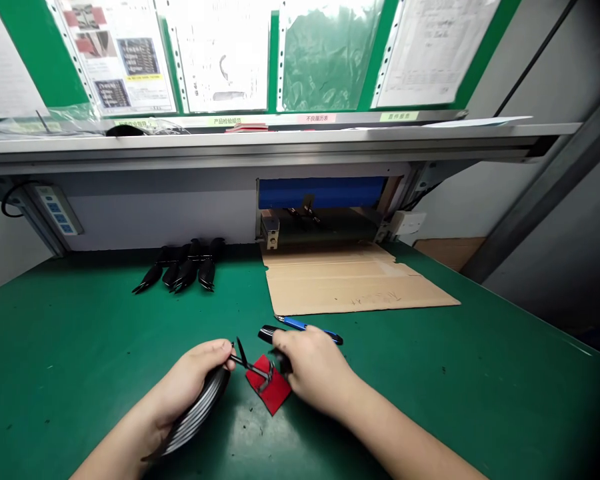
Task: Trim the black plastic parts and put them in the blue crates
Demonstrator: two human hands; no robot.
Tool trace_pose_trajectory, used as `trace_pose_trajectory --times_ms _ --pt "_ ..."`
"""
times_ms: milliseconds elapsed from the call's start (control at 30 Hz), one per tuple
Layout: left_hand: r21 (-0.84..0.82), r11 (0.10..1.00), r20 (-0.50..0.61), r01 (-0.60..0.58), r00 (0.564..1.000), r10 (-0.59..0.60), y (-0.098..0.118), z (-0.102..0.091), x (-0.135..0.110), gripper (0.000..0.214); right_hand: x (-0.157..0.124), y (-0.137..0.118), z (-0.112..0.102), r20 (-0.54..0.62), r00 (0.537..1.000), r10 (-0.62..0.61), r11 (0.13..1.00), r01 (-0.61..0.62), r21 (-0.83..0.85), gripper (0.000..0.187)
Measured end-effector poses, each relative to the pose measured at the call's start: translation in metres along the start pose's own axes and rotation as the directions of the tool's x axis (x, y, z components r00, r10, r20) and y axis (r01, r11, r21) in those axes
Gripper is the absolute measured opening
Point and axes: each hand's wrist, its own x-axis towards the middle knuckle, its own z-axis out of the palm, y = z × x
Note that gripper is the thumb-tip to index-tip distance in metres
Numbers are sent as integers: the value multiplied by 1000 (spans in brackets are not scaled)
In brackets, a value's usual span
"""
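Note:
My left hand (190,380) is closed around a long, curved, glossy black plastic part (200,413) with ridges that catch the light. From its upper end, by the thumb, a thin black sprue (253,368) reaches toward the right over a red cloth square (275,393) on the table. My right hand (320,370) is closed on another black plastic part (269,333), whose end shows past the fingers; the rest is hidden. Whether the sprue joins both parts I cannot tell. Just behind the right hand lies a blue utility knife (295,323), partly covered by it.
Several black plastic parts (193,263) lie grouped at the back left of the green table (105,333). A cardboard sheet (340,283) leads to an opening under a blue flap (320,193). A power strip (59,210) hangs left, below a shelf (280,140). Dark specks dot the tabletop.

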Motion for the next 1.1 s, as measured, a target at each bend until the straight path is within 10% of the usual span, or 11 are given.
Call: trace_pose_trajectory --times_ms 133,233,400,600,767,900,1000,1100 --pt "-280 954 -362 -109 932 0 -10 12 5 34 4 8 -4 -178 943 280 956 -258 137 15" --pt "-357 919 -182 -166 978 105 -14 26 0 28 2 -5 0 -174 967 188 960 -143 243 28" --pt "-413 907 75 -78 990 119 -15 38 -7 20 0 -23 17 -10 997 -81 996 80 -39 48" --pt "-126 987 -167 -102 983 80 -17 31 -3 47 -4 -28 19 77 984 -163 969 175 -175 39" --pt "-440 882 -25 -167 985 174 -20 36 -6 54 -4 -32 0 117 966 -231 938 189 291 40" --pt "-495 838 -211 -230 967 141 -26 44 5 34 -1 -26 7 14 993 -115 989 113 92 34" --pt "-574 786 -383 -231 924 -9 -19 23 23 35 -1 -1 20 -199 978 63 989 -88 -116 30" --pt "-565 721 -623 -401 780 -54 11 -46 28 34 4 42 33 -282 916 284 952 -304 -28 33"
